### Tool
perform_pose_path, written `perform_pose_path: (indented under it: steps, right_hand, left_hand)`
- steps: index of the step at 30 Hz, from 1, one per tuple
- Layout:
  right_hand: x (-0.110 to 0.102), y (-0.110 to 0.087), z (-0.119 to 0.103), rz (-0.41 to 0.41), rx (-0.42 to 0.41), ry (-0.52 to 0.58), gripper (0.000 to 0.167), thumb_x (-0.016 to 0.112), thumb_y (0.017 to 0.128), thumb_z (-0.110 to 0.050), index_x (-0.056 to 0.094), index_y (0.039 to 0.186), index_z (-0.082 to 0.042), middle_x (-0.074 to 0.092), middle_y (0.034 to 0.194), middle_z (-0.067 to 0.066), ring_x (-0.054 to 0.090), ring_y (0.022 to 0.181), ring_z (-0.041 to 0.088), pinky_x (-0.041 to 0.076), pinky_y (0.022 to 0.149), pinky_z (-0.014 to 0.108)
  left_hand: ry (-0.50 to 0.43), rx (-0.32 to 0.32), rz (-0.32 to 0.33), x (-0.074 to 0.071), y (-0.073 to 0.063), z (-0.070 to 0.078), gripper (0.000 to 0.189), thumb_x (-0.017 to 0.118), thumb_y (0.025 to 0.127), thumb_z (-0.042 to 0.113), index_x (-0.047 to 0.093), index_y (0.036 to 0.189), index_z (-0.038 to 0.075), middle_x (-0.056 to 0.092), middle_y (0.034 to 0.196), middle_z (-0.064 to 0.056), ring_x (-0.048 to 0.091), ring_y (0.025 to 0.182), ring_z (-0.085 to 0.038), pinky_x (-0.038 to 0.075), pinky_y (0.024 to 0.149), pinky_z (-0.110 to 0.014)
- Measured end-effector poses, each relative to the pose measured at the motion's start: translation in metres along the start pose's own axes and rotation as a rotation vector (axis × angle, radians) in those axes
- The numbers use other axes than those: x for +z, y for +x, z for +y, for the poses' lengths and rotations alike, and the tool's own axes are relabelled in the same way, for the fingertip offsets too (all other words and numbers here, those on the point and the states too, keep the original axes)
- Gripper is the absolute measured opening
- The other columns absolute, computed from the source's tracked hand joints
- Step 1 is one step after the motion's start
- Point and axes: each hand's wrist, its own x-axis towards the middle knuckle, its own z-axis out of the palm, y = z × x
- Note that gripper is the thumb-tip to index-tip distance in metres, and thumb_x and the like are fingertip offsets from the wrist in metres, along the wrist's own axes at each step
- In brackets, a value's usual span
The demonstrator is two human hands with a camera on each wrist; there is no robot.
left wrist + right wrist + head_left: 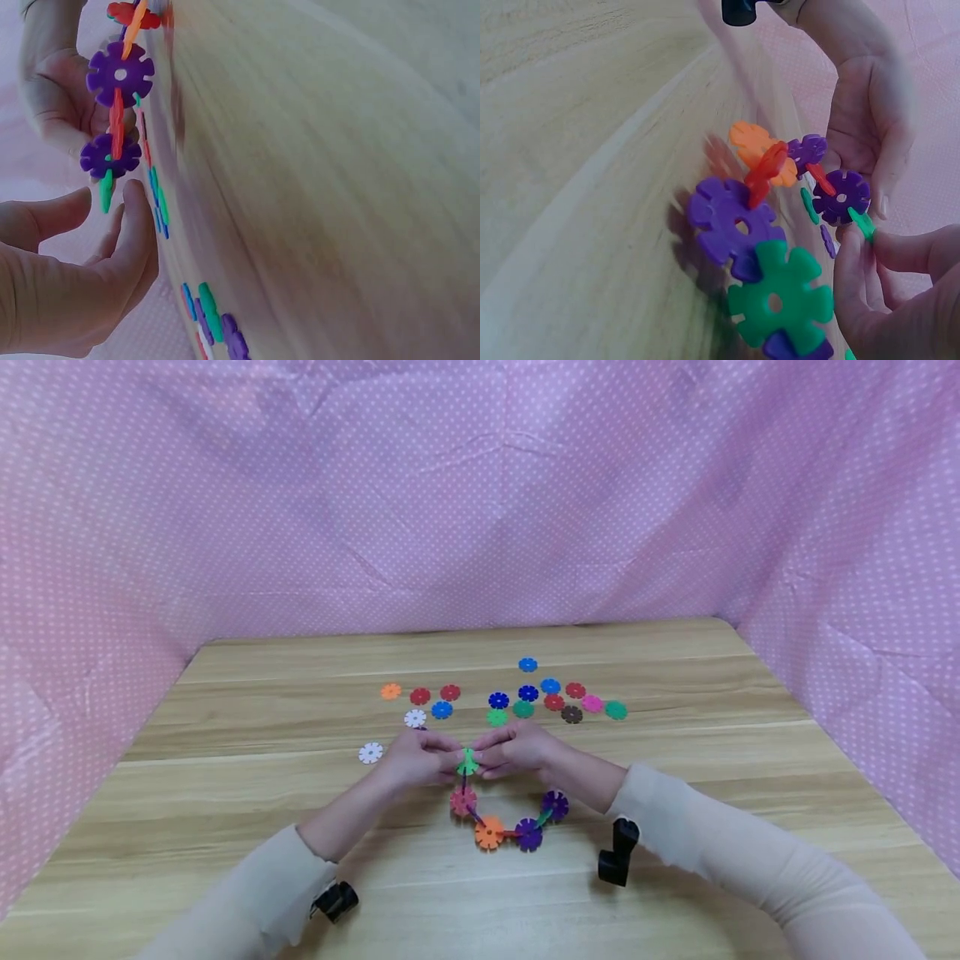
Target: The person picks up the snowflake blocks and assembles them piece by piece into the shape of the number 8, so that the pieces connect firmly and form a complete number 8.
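Several notched plastic discs link into a curved chain, with an orange disc (489, 832) and a purple disc (528, 835) at its near side. My right hand (519, 748) pinches the chain's end green disc (862, 223) between thumb and fingers. Across from it, my left hand (420, 757) reaches close to that disc. In the left wrist view, the left hand's thumb and fingers (135, 225) stand apart around the green disc's edge; whether they touch it is hard to tell. A larger-looking green disc (781, 296) of the chain hangs nearest the right wrist camera.
Loose discs lie scattered beyond the hands, among them a white disc (371, 753), an orange one (391, 691), a brown one (572, 714) and a blue one (528, 665). A pink dotted cloth (480, 510) hangs around the wooden table (225, 827).
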Motion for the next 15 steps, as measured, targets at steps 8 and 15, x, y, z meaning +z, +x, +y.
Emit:
perform_pose_path:
  steps: [8, 15]
  right_hand:
    - [0.0013, 0.0004, -0.0001, 0.004, 0.005, 0.018, 0.029, 0.066, 0.086, 0.000, 0.066, 0.115, 0.003, 0.074, 0.098, 0.015, 0.070, 0.070, 0.011, 0.061, 0.076, 0.027]
    - [0.0009, 0.0020, 0.0012, 0.009, 0.014, 0.025, 0.028, 0.067, 0.086, 0.000, 0.066, 0.114, 0.003, 0.074, 0.098, 0.015, 0.070, 0.070, 0.012, 0.061, 0.076, 0.027]
  left_hand:
    - [-0.018, -0.014, -0.003, 0.0017, 0.0012, -0.0012, 0.024, 0.065, 0.090, 0.007, 0.065, 0.113, -0.002, 0.069, 0.109, -0.018, 0.069, 0.084, -0.015, 0.060, 0.083, -0.032]
    - [-0.030, -0.024, 0.013, 0.0023, 0.0025, -0.0031, 0.022, 0.064, 0.089, 0.003, 0.065, 0.111, -0.003, 0.069, 0.108, -0.017, 0.069, 0.082, -0.013, 0.059, 0.084, -0.031]
